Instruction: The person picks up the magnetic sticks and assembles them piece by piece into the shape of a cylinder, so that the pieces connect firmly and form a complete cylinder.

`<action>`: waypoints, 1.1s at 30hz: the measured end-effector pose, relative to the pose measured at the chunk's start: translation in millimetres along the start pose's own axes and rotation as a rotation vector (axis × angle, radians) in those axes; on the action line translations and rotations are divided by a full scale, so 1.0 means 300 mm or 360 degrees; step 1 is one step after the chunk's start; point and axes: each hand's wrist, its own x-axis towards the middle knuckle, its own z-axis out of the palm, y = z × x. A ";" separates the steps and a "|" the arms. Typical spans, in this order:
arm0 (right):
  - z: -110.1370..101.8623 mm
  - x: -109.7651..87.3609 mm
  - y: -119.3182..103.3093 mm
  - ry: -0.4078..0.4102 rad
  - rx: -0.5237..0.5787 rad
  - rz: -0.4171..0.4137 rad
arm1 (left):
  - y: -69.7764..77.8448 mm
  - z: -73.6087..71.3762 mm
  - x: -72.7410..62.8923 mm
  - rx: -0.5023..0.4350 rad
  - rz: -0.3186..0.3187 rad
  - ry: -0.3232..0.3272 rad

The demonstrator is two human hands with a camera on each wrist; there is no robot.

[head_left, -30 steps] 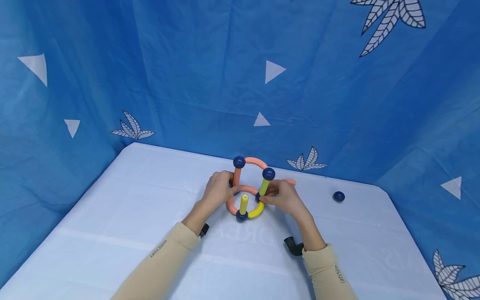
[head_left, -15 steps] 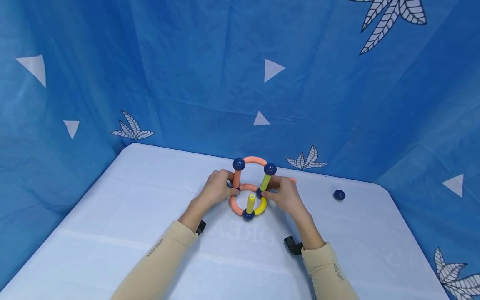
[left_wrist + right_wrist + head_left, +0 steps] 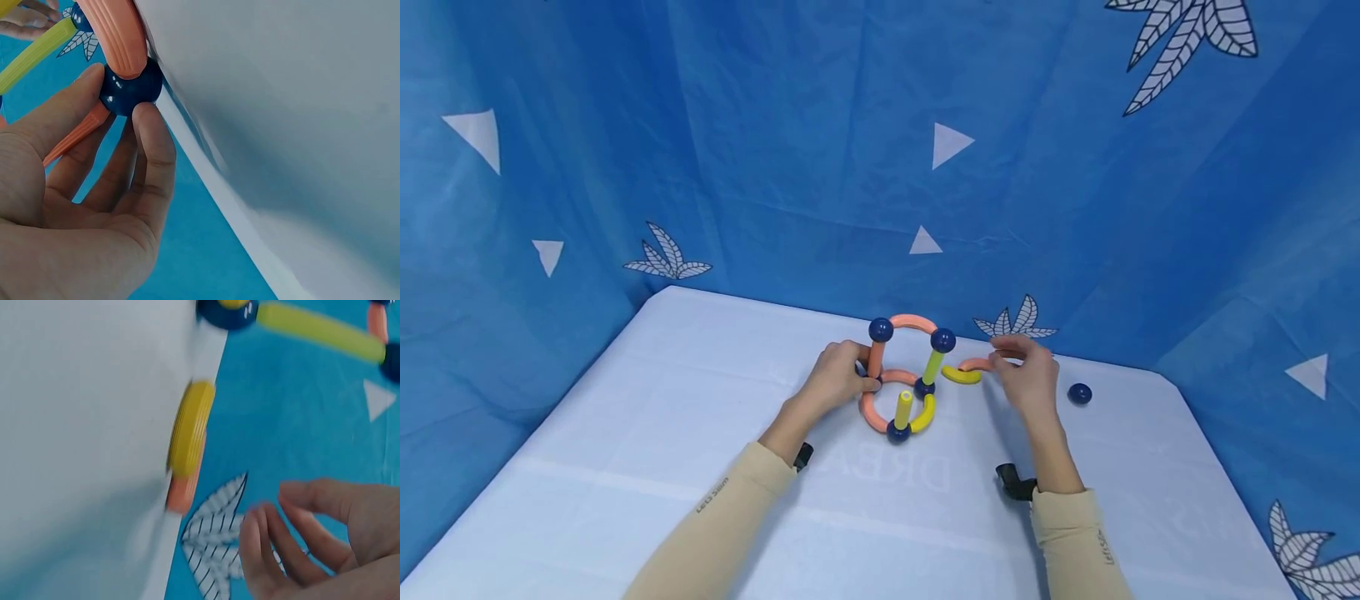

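A frame of magnetic sticks and navy balls stands on the table. Its base ring has orange curved sticks (image 3: 870, 412) and a yellow curved stick (image 3: 928, 414). An orange rod (image 3: 876, 360) and a green rod (image 3: 933, 367) rise to two balls, bridged by an orange arc (image 3: 913, 321); the front yellow rod (image 3: 903, 409) has a bare top. My left hand (image 3: 837, 375) pinches the base's navy ball (image 3: 133, 89) between thumb and fingers. My right hand (image 3: 1028, 382), fingers loosely bent around nothing, hovers beside a loose yellow curved stick (image 3: 190, 428) and a loose orange curved stick (image 3: 181, 495).
Right of my right hand lies a single navy ball (image 3: 1079, 393). The white-covered table (image 3: 865, 525) ends at a blue curtain (image 3: 790, 167) with leaf and triangle prints. A black wrist mount (image 3: 1015, 483) sits under my right wrist.
My right hand has let go of the frame's right-hand ball and moved right, uncovering the loose yellow curved stick. The frame shifted slightly right; my left hand stays at its ball.
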 end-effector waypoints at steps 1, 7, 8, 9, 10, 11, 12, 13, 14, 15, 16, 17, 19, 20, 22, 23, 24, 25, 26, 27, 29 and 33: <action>-0.014 0.005 0.012 0.0063 -0.0005 0.0029 | 0.000 0.001 0.000 -0.0002 -0.0002 -0.0001; -0.098 0.033 0.100 0.0358 -0.0167 0.0189 | 0.004 0.001 -0.001 -0.0010 -0.0014 -0.0001; -0.108 0.038 0.118 0.0380 -0.0221 0.0227 | 0.004 0.001 -0.001 -0.0012 -0.0017 -0.0001; -0.118 0.042 0.134 0.0387 -0.0277 0.0271 | 0.004 0.001 -0.001 -0.0011 -0.0020 0.0000; -0.126 0.045 0.148 0.0377 -0.0327 0.0327 | 0.003 0.001 -0.001 -0.0010 -0.0023 0.0001; -0.133 0.047 0.162 0.0356 -0.0376 0.0387 | 0.003 0.001 0.000 -0.0011 -0.0024 0.0000; -0.139 0.049 0.174 0.0330 -0.0414 0.0439 | 0.002 0.001 0.000 -0.0014 -0.0024 -0.0001; -0.143 0.051 0.184 0.0298 -0.0440 0.0479 | 0.002 0.002 0.000 -0.0015 -0.0025 -0.0004; -0.145 0.052 0.193 0.0261 -0.0457 0.0511 | 0.001 0.002 0.000 -0.0014 -0.0024 -0.0005; -0.148 0.052 0.200 0.0225 -0.0463 0.0531 | 0.000 0.002 0.001 -0.0013 -0.0024 -0.0005; -0.149 0.052 0.206 0.0197 -0.0465 0.0536 | 0.000 0.002 0.000 -0.0012 -0.0022 -0.0005; -0.150 0.051 0.211 0.0178 -0.0468 0.0530 | 0.001 0.001 0.000 -0.0011 -0.0020 -0.0005; -0.149 0.048 0.219 0.0157 -0.0453 0.0506 | 0.000 0.000 -0.001 -0.0010 -0.0015 -0.0006; -0.148 0.046 0.222 0.0151 -0.0446 0.0491 | -0.001 0.000 -0.002 -0.0009 -0.0012 -0.0005; -0.144 0.042 0.225 0.0156 -0.0439 0.0460 | -0.001 -0.001 -0.004 -0.0007 -0.0005 -0.0004; -0.140 0.041 0.227 0.0163 -0.0435 0.0454 | -0.001 -0.001 -0.005 -0.0010 -0.0001 -0.0006; -0.136 0.041 0.227 0.0171 -0.0428 0.0446 | -0.001 -0.002 -0.006 -0.0012 0.0000 -0.0007; -0.132 0.041 0.225 0.0175 -0.0418 0.0442 | 0.000 -0.002 -0.007 -0.0011 0.0001 -0.0007; -0.129 0.041 0.223 0.0177 -0.0412 0.0428 | -0.001 -0.003 -0.007 -0.0013 -0.0003 -0.0006; -0.126 0.041 0.217 0.0180 -0.0396 0.0413 | -0.001 -0.002 -0.007 -0.0014 -0.0007 -0.0008; -0.125 0.040 0.199 0.0195 -0.0344 0.0375 | -0.001 -0.002 -0.007 -0.0008 -0.0010 -0.0009; -0.141 0.032 0.118 0.0278 -0.0173 0.0174 | 0.001 -0.002 -0.006 0.0001 -0.0011 -0.0013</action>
